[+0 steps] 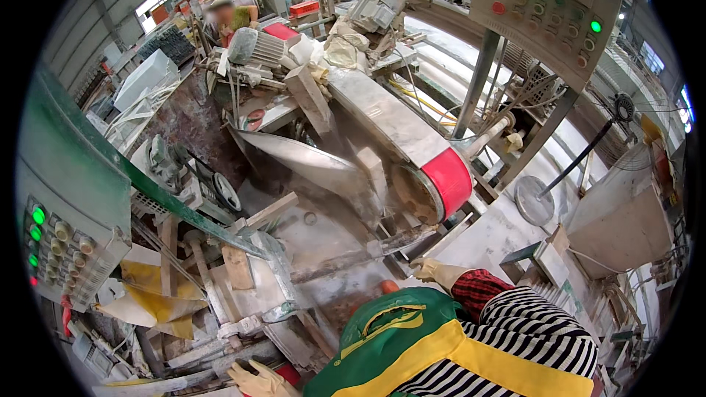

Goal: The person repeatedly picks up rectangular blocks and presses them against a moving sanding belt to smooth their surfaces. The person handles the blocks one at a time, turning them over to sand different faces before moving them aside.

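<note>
My left hand [262, 379], in a cream glove, is low in the picture with its fingers spread and nothing in them. It is beside dusty rails and pipes of the machine frame. My right hand [439, 273], also gloved, reaches out past a red checked cuff, fingers stretched toward a worn dusty bar [368, 251]; I cannot tell whether they touch it. Beyond the bar stands a long belt machine [393, 117] with a red end cover [450, 182]. Left of it are a curved pale sheet [309, 160] and a wooden block [373, 170]. A round orange-red thing [388, 287] shows beside my green apron [390, 323].
A control panel [544, 11] with lit buttons hangs at upper right, another control box [70, 250] at left. A green curved beam [176, 209] crosses the left side. A pole with a round base [535, 200] stands at right. Another person [220, 18] is far back, near a motor [373, 9].
</note>
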A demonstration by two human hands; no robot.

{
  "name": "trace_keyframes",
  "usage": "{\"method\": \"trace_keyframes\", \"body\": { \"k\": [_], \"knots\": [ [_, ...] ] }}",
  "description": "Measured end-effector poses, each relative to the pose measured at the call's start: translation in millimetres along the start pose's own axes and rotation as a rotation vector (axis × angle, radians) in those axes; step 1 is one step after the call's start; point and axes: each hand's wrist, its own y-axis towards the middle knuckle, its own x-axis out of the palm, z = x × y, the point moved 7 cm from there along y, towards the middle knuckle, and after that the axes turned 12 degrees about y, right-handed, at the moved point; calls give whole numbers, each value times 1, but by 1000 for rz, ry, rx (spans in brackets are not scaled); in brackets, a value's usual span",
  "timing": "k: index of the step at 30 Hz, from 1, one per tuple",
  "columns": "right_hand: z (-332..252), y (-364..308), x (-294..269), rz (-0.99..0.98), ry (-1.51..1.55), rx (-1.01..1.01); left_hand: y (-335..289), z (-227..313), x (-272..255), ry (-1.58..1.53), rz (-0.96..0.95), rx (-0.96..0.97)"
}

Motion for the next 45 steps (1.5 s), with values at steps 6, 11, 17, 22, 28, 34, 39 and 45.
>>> {"method": "trace_keyframes", "body": {
  "k": [6, 11, 17, 22, 28, 34, 39, 45],
  "knots": [
    [15, 23, -3, 55, 69, -47, 47, -39, -28, 198, -358, -298],
    [-8, 8, 13, 5, -18, -45, 4, -76, 8, 466, -386, 8],
    [39, 42, 28, 88, -304, -394, 0, -52, -15, 8, -356, -190],
    [29, 34, 21, 164, -206, -459, -11, -16, -43, -385, -396, -259],
    [-134, -37, 37, -73, 152, -365, 3, 158, -42, -1079, -869, -151],
    [-294, -130, 77, -217, 617, -560, 11, 337, -160, -1086, -602, 719],
    [-280, -132, 19, -42, 907, -776, -15, 372, -226, -1083, -395, 1249],
    [-212, -89, -125, 409, 1320, -1002, -12, 335, -172, -1110, -694, 1212]
  ]
}}
